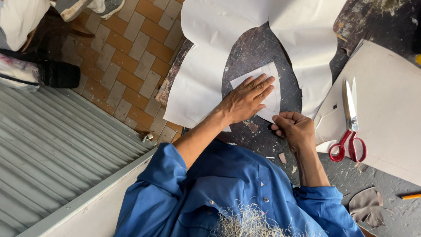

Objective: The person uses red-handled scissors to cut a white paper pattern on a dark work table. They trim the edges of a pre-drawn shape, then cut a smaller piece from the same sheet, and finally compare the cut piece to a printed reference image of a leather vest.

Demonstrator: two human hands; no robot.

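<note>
Fingers point(262, 86) of the left hand point(243, 103) lie spread and flat, pressing down a small white paper piece point(271, 94) on the dark scarred table point(258, 48). Around it curves a much larger white paper sheet point(197, 83); both look light, thin and floppy, likely to slide or crease, so best pinned flat or pinched at an edge. Red-handled scissors point(351, 127) rest on pale card to the right. Fingertips of the right hand point(294, 128) pinch the small piece's lower corner.

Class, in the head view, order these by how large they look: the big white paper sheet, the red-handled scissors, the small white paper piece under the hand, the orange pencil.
1. Big white paper sheet
2. Small white paper piece
3. Red-handled scissors
4. Orange pencil, partly cut off by the frame edge
</note>
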